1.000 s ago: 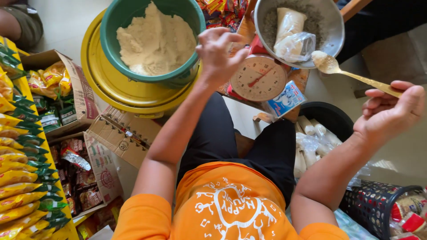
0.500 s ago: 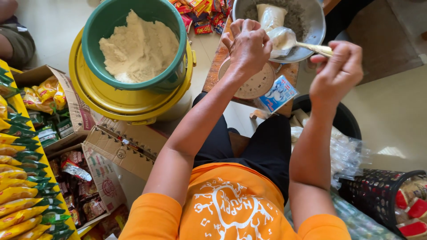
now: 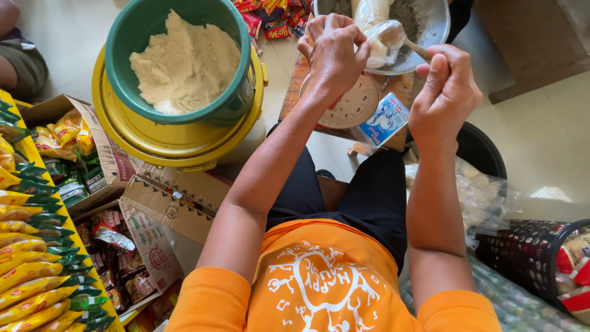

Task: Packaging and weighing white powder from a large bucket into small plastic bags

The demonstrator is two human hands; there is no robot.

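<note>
1. The left hand [image 3: 335, 52] was curled shut, its fingers [image 3: 319, 27] pinching the mouth of a thin, clear plastic bag [image 3: 372, 12] that stood in a dull round metal scale pan [image 3: 430, 27].
2. The right hand [image 3: 445, 92] had its fingers [image 3: 439, 67] closed around the slim handle of a shiny metal spoon [image 3: 390, 40], whose rounded bowl lay just beside the left fingers at the bag's opening.
3. Below both sets of fingers sat a round white dial scale [image 3: 350, 104].
4. Well to the left of the left fingers stood a smooth green plastic tub [image 3: 239, 101] of pale, crumbly powder [image 3: 184, 64], nested in a yellow plastic bucket [image 3: 153, 138].
5. A small blue-and-white printed packet [image 3: 384, 120] lay beneath the right fingers.
</note>
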